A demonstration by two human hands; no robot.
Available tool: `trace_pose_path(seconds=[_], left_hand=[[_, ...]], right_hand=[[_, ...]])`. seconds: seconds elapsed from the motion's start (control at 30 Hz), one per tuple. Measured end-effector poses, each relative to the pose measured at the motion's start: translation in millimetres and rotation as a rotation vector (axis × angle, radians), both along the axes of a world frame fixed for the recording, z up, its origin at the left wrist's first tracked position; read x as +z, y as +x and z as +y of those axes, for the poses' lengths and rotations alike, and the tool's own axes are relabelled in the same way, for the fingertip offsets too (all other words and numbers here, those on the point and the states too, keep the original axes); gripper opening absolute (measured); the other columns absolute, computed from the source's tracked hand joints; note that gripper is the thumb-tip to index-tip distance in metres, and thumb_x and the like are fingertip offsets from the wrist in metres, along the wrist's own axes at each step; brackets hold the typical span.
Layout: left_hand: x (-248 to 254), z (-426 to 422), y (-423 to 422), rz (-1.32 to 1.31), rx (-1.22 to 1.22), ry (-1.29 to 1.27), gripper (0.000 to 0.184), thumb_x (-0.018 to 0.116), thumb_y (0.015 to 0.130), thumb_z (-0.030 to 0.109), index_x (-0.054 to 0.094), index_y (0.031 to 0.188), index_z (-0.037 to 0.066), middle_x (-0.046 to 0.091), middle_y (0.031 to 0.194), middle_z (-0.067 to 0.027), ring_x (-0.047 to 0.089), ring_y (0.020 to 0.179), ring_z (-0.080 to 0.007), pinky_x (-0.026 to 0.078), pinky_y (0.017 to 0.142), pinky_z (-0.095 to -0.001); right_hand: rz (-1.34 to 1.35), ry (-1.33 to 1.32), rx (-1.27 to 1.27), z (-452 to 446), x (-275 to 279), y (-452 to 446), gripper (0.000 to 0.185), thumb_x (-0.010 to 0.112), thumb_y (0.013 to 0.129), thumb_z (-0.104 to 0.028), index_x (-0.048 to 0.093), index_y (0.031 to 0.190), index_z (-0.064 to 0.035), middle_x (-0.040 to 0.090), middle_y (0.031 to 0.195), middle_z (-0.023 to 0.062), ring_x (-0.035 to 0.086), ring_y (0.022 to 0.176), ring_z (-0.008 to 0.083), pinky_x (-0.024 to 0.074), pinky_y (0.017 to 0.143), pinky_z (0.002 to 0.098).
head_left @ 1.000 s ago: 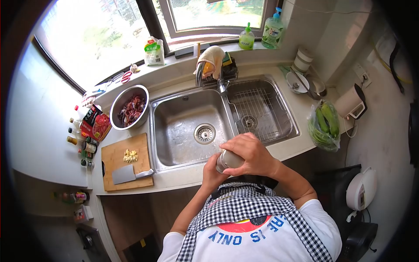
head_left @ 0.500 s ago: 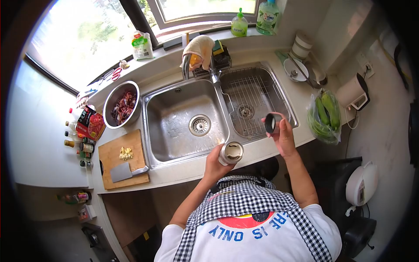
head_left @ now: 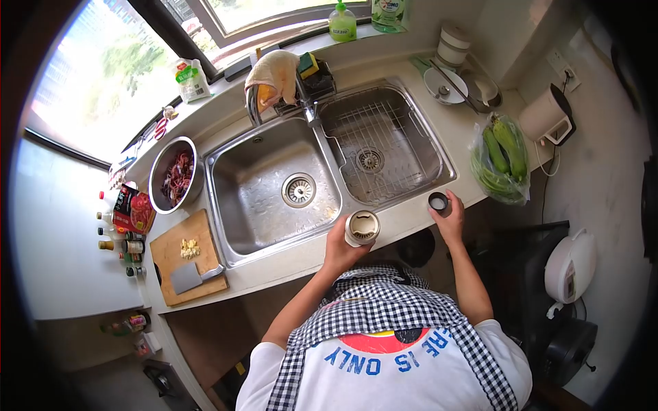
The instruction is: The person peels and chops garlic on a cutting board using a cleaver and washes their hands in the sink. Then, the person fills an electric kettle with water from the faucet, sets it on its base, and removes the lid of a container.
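My left hand is wrapped round an open cylindrical container, its mouth facing up, just over the counter's front edge. In my right hand is a dark round cap, hollow side up, near the right sink's front corner. Container and cap are apart. Between and beyond the hands lie the left sink basin and the right basin with a wire rack.
At the left are a metal bowl of reddish pieces, a cutting board with a cleaver and chopped pale bits, and several bottles. To the right stand bagged green vegetables, a white bowl and an appliance.
The cap has come off the container, and my right hand has moved right with it. My left hand still holds the container. The view has shifted, so the counter items appear further left.
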State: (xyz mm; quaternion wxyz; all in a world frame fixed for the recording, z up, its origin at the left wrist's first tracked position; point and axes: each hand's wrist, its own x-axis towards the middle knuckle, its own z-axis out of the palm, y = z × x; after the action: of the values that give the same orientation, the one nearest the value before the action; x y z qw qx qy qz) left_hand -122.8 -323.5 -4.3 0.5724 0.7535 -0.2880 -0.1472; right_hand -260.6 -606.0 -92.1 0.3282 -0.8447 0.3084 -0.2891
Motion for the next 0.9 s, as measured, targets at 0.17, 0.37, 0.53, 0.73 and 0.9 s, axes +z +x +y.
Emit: trace_pose_path(seconds=[0.17, 0.37, 0.53, 0.73, 0.9], left_hand=[[-7.0, -9.1, -2.8, 0.015, -0.006, 0.008, 0.05, 0.081, 0.064, 0.011, 0.058, 0.108, 0.003, 0.064, 0.099, -0.0115, 0.063, 0.093, -0.0248, 0.049, 0.082, -0.0333], [-13.5, -14.7, -7.4, 0.012, -0.003, 0.015, 0.051, 0.082, 0.065, 0.012, 0.057, 0.108, 0.003, 0.065, 0.1, -0.0123, 0.064, 0.094, -0.0252, 0.049, 0.083, -0.0335], [-19.7, -16.4, -9.7, 0.021, 0.011, 0.03, 0.053, 0.082, 0.065, 0.012, 0.056, 0.109, 0.002, 0.065, 0.1, -0.0133, 0.064, 0.094, -0.0256, 0.05, 0.082, -0.0334], [-33.4, -14.6, -9.5, 0.01, 0.024, 0.013, 0.053, 0.082, 0.066, 0.013, 0.056, 0.111, 0.002, 0.065, 0.1, -0.0135, 0.064, 0.094, -0.0261, 0.05, 0.082, -0.0336], [-37.4, -11.3, -10.6, 0.011, 0.051, 0.001, 0.052, 0.082, 0.066, 0.013, 0.056, 0.111, 0.003, 0.065, 0.1, -0.0136, 0.064, 0.094, -0.0264, 0.05, 0.082, -0.0337]], right_hand=[[0.06, -0.158, 0.044, 3.1, -4.5, 0.6, 0.072, 0.081, 0.062, -0.016, 0.05, 0.125, -0.0032, 0.054, 0.119, 0.0156, 0.049, 0.113, 0.0335, 0.0375, 0.099, 0.0424], [0.038, -0.178, 0.041, 10.3, 15.6, 1.7, 0.07, 0.078, 0.065, -0.014, 0.048, 0.127, -0.0021, 0.053, 0.119, 0.0169, 0.048, 0.115, 0.0341, 0.0386, 0.099, 0.0425], [-0.04, -0.163, 0.072, 16.9, 54.2, 5.9, 0.059, 0.072, 0.071, -0.008, 0.05, 0.125, -0.0008, 0.055, 0.117, 0.0161, 0.051, 0.111, 0.0327, 0.0413, 0.097, 0.0403], [-0.124, -0.2, 0.12, 32.3, 102.3, 19.2, 0.048, 0.068, 0.074, -0.002, 0.053, 0.12, -0.0001, 0.059, 0.113, 0.0149, 0.056, 0.107, 0.0313, 0.0438, 0.094, 0.0379], [-0.203, -0.226, 0.159, 37.6, 144.2, 26.8, 0.043, 0.066, 0.076, -0.002, 0.055, 0.117, 0.0013, 0.06, 0.113, 0.0141, 0.057, 0.108, 0.0279, 0.0422, 0.096, 0.0367]])
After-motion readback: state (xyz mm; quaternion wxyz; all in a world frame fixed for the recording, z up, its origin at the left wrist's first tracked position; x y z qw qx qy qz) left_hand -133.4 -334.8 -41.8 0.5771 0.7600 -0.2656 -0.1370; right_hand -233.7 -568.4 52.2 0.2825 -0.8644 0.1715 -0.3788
